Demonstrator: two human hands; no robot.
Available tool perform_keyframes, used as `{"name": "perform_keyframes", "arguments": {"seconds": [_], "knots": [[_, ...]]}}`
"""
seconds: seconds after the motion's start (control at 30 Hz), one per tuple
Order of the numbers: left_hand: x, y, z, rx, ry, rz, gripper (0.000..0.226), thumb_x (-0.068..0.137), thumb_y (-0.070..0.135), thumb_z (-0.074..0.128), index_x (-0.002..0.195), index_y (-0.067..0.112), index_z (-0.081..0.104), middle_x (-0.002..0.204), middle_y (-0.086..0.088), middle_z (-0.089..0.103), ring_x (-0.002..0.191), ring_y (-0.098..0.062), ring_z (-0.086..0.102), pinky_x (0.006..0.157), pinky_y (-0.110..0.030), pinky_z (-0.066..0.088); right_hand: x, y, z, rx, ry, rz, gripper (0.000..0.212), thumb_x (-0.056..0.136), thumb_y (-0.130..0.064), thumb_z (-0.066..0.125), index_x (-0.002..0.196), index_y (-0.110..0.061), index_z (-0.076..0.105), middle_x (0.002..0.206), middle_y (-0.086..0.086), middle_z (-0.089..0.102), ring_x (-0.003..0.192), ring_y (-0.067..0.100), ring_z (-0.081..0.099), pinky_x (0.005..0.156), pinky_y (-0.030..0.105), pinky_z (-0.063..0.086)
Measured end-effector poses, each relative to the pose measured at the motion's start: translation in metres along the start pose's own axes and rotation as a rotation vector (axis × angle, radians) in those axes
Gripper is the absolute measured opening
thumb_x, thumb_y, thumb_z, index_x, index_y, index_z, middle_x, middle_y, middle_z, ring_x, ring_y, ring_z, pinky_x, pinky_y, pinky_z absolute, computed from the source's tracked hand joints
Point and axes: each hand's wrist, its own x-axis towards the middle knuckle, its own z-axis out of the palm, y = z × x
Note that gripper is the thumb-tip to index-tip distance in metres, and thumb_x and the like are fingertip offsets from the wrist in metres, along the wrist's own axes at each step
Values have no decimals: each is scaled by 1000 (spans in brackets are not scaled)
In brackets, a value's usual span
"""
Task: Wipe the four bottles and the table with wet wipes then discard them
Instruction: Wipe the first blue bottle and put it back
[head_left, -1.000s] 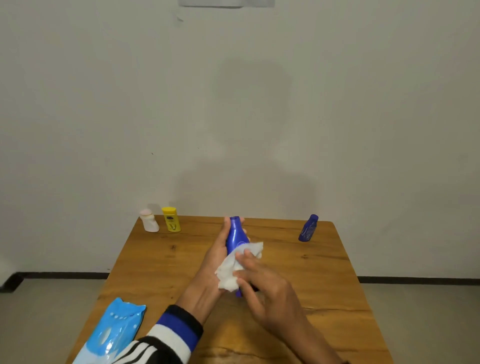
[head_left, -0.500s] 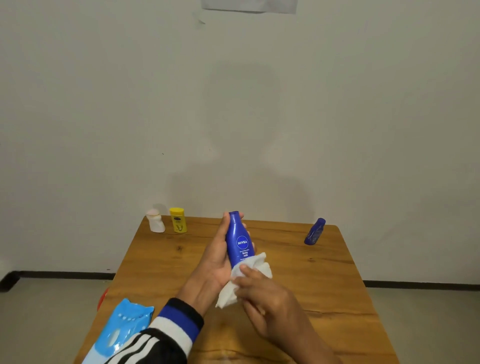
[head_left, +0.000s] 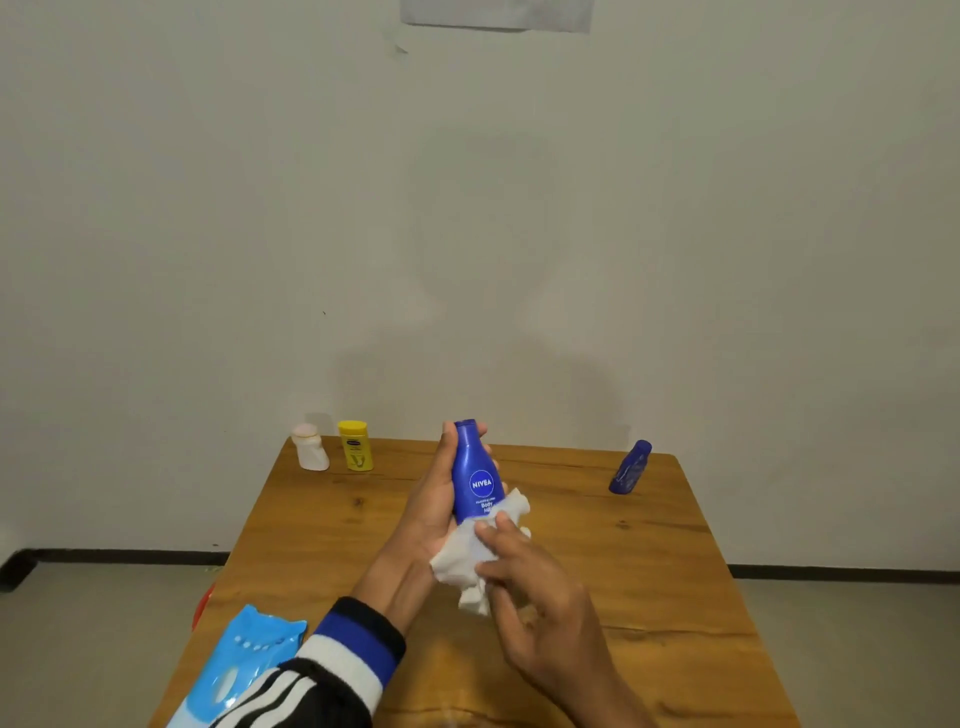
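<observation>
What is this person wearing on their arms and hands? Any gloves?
No gloves: both hands are bare. The left hand comes out of a long sleeve, black with white stripes, a broad white band, then a blue band and a black ribbed cuff at the wrist. The right hand and its forearm show no sleeve, watch or ring.

The bottle (head_left: 475, 478) in the left hand (head_left: 434, 499) is deep blue with a white-lettered round logo, and the wipe (head_left: 470, 558) under the right hand (head_left: 540, 597) is plain white. Left of the left hand: a white bottle (head_left: 310, 448) and a yellow bottle (head_left: 355, 446). Right of it, a dark blue bottle (head_left: 630, 467). The table (head_left: 675, 597) is orangey wood grain. The wipes pack (head_left: 244, 660) is light blue, and the sleeve (head_left: 332, 665) is striped black, white and blue.
</observation>
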Motion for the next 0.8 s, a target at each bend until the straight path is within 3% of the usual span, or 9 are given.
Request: {"name": "perform_keyframes", "arguments": {"seconds": [0.1, 0.2, 0.3, 0.37, 0.47, 0.6, 0.7, 0.73, 0.8], "knots": [[4, 4, 4, 26, 1, 14, 53, 83, 58, 62, 116, 17, 69, 92, -4, 68, 78, -17, 64, 67, -34, 56, 21, -4, -7, 73, -27, 85, 27, 86, -17, 68, 113, -19, 70, 142, -15, 55, 139, 3, 42, 105, 29, 49], [1, -2, 16, -76, -69, -95, 45, 89, 57, 59, 106, 18, 72, 83, -6, 64, 73, -19, 64, 67, -35, 56, 44, -4, -16, 38, -9, 103, 38, 89, -19, 64, 128, -17, 64, 150, -9, 47, 141, 1, 37, 110, 25, 42], [1, -18, 21, -100, -97, -144, 43, 89, 56, 61, 101, 16, 70, 85, -6, 63, 81, -19, 66, 77, -35, 54, 61, 0, -11, -107, 38, 166, 53, 98, -27, 54, 149, -18, 42, 157, -10, 31, 145, 1, 29, 114, 23, 36], [6, -21, 19, -75, -105, -160, 46, 88, 57, 65, 106, 15, 70, 93, -5, 65, 88, -18, 65, 85, -34, 50, 59, -1, -2, -191, -7, 219, 58, 102, -31, 44, 156, -19, 24, 161, -13, 15, 148, -2, 15, 118, 20, 28], [15, -13, 12, -11, 9, -101, 47, 89, 58, 60, 114, 19, 70, 88, -7, 68, 76, -20, 68, 68, -40, 57, 39, -9, 7, -227, -120, 263, 58, 103, -36, 33, 156, -30, 10, 163, -15, -4, 146, -9, -1, 115, 8, 19], [17, -11, 10, 0, 87, -68, 54, 84, 59, 63, 118, 18, 70, 84, -9, 71, 69, -20, 69, 62, -39, 58, 20, -16, 8, -334, -301, 387, 61, 104, -43, 28, 156, -28, 0, 160, -14, -18, 150, 1, -9, 121, 18, 13], [10, -25, 16, -32, 85, -148, 50, 85, 61, 62, 102, 17, 77, 82, -12, 72, 72, -25, 69, 79, -44, 56, 36, -9, 3, -300, -301, 464, 64, 106, -41, 28, 158, -23, -5, 163, -7, -20, 151, 6, -13, 123, 25, 8], [9, -30, 17, -16, 60, -172, 53, 83, 63, 63, 106, 17, 76, 87, -12, 72, 79, -25, 69, 85, -44, 54, 43, -7, -1, -309, -298, 441, 64, 106, -39, 27, 158, -20, -7, 163, -5, -21, 150, 8, -15, 124, 29, 6], [5, -35, 20, 16, 10, -200, 61, 84, 61, 63, 118, 12, 71, 95, -11, 72, 87, -23, 70, 82, -38, 56, 56, -5, -8, -362, -293, 348, 64, 106, -32, 27, 157, -19, -11, 162, -5, -24, 148, 5, -24, 125, 32, 2]]}}
